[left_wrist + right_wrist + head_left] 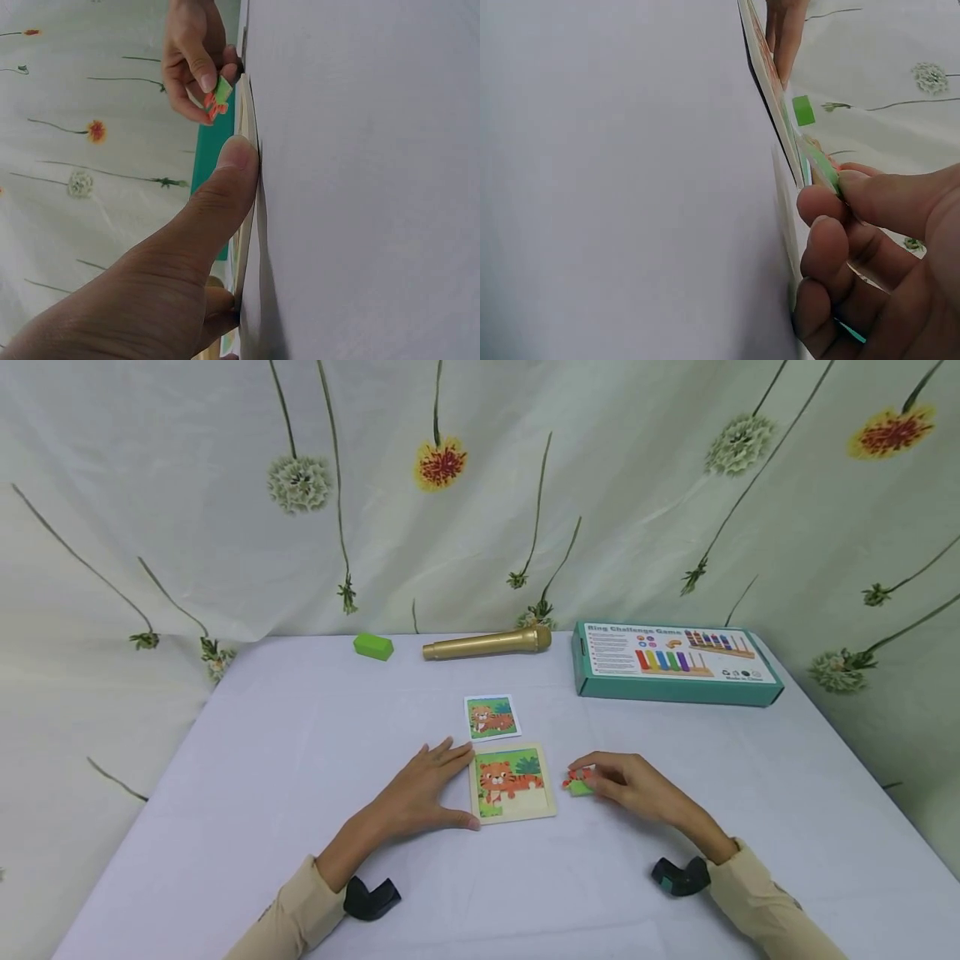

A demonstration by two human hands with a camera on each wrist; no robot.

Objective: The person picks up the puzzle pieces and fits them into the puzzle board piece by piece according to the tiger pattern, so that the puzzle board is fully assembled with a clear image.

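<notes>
A square wooden jigsaw puzzle board (516, 817) with a tiger picture lies on the table, its lower right part bare wood. My left hand (422, 789) rests along its left side, fingers spread and fairly straight; the thumb touches the lower edge near the corner and a fingertip the upper left corner. To the right of the board, my right hand (637, 787) pinches a red and green puzzle piece (579, 787) between thumb and fingers. In the left wrist view that puzzle piece (218, 99) is held up off the table, partly covered by the fingers.
Just above the board lies a tiger picture card (492, 717). Farther back are a green block (372, 647), a gold microphone (487, 644) and a teal game box (678, 663). A flowered cloth (480, 527) hangs behind the white-covered table (262, 760).
</notes>
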